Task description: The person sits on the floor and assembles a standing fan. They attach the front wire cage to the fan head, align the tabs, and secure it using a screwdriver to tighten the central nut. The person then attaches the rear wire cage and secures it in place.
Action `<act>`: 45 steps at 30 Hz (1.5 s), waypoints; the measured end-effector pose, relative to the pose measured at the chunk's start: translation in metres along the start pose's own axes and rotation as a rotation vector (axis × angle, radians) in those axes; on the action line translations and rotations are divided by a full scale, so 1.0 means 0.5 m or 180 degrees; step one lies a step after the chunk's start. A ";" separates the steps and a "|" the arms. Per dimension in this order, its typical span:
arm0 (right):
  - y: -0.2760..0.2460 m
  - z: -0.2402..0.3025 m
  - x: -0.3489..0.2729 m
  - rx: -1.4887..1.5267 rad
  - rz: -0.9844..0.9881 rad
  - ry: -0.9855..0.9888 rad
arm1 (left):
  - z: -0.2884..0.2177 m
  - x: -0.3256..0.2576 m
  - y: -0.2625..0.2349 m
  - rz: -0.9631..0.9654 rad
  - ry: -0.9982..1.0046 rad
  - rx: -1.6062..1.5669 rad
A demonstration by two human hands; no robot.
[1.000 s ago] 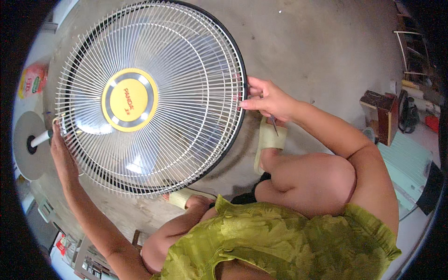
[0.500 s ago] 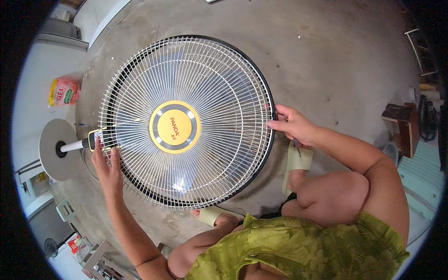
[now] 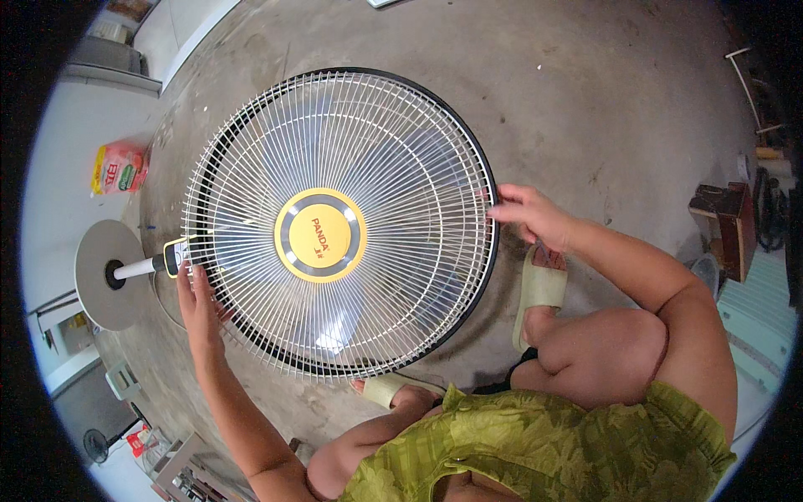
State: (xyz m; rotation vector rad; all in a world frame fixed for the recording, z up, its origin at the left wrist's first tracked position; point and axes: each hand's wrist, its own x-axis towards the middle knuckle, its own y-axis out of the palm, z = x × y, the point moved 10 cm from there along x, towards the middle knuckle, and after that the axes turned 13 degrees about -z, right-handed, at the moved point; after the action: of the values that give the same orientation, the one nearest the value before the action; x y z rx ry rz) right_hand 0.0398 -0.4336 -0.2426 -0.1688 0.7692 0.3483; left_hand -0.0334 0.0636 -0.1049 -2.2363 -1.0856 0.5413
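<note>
A pedestal fan lies tilted across the floor, its round wire guard (image 3: 393, 309) facing up with a yellow centre cap (image 3: 321, 235). Clear blades show through the wires, and a black rim runs round the guard. My left hand (image 3: 201, 318) grips the guard's left edge near the motor neck, fingers along the wires. At the opposite edge, my right hand (image 3: 539, 219) has its thumb and fingertips on the black rim, with the other fingers curled under. A white pole (image 3: 135, 268) joins the fan head to a round grey base (image 3: 104, 276) at the left.
A red and yellow plastic package (image 3: 120, 167) stands by the left wall. My slippered feet (image 3: 542, 289) are close to the fan's near side. At the right are a dark wooden box (image 3: 721, 222) and a pale green slatted panel (image 3: 757, 305). A small black fan (image 3: 96, 445) stands lower left.
The fan appears slightly lower and farther right in view. My right thumb has drawn back to the rim's edge, and the thin dark tool below that hand no longer shows. My left hand slid down the edge.
</note>
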 end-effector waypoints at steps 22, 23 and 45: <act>0.013 0.228 -0.046 -0.2132 -0.1538 -0.2272 | 0.035 -0.032 -0.022 -0.0224 -0.0115 -0.0562; 0.023 0.230 -0.050 -0.2267 -0.1488 -0.2192 | 0.030 -0.037 -0.023 -0.0242 -0.0069 -0.0576; 0.058 0.219 -0.084 -0.3070 -0.0975 -0.3218 | 0.056 -0.035 -0.027 -0.0285 -0.0102 -0.0154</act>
State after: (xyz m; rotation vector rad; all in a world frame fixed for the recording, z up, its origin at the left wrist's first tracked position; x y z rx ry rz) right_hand 0.0723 -0.3866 -0.1358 -0.9230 -0.4763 0.4274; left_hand -0.0676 0.0654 -0.1148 -2.2149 -1.2209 0.5197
